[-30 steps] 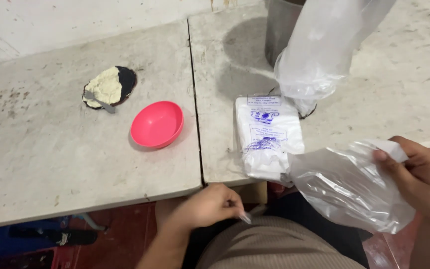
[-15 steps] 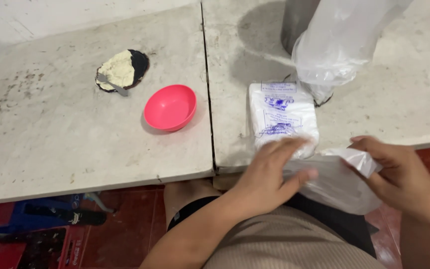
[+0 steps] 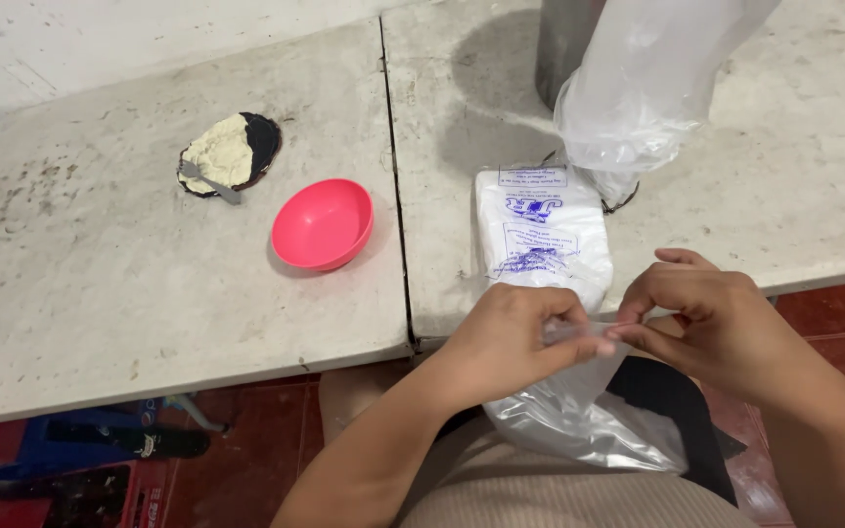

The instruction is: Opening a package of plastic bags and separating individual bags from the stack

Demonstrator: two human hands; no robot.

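Count running. Hands: two, left hand [image 3: 511, 337] and right hand [image 3: 711, 318]. Clear plastic bags: two, small bag [image 3: 579, 416] between hands, big bag [image 3: 647, 83] standing upright on counter. White printed packet [image 3: 540, 235]: one. Pink bowl [image 3: 323, 223]: one. Dark plate [image 3: 230, 154] with pale dough: one. Spoon [image 3: 209, 179] on plate: one. Metal pot [image 3: 564, 44] at far edge: one, only partly in view. Counter slabs: two, left slab [image 3: 100, 284] and right slab [image 3: 814, 186], one seam between them.
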